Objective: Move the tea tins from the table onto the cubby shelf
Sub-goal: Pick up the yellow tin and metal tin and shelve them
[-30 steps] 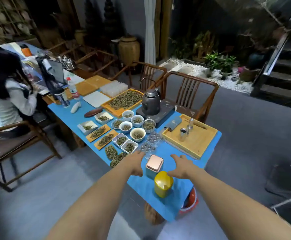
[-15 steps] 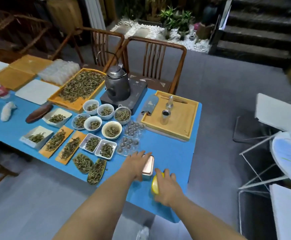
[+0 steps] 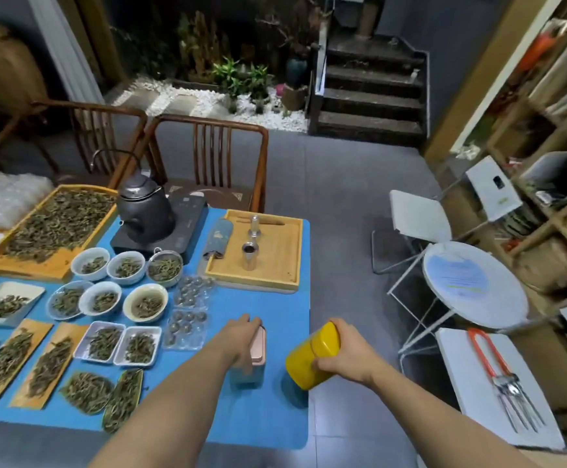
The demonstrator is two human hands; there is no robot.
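Two tea tins in hand. Yellow tin gripped by the right hand, lifted clear and tilted, just past the blue table's right edge. Left hand wraps the rose-gold-lidded tin, standing upright on the table. Beyond that grip: clear blister packs, then a wooden tray. Cubby shelf far right.

We can read no text anywhere; the sheet on the round white side table carries print too blurred to read.
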